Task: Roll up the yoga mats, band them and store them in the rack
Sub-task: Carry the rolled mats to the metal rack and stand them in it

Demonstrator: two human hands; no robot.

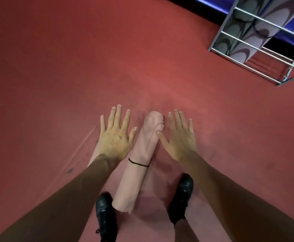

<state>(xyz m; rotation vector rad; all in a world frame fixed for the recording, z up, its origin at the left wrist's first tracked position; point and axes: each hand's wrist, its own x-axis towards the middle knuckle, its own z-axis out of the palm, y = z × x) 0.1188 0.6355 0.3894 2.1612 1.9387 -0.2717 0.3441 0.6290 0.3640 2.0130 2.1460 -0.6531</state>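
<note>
Left hand (115, 137) splayed, right hand (177, 138) splayed, thumb against rolled mat (137, 165)

Rolled pink mat (139, 180), left hand (115, 137), right hand (179, 139), both splayed alongside

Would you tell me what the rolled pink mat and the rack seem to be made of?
Pink mat: probably soft foam or rubber, matte; it rolls without creasing. Rack: likely metal, silvery; thin straight bars catch light.
</note>
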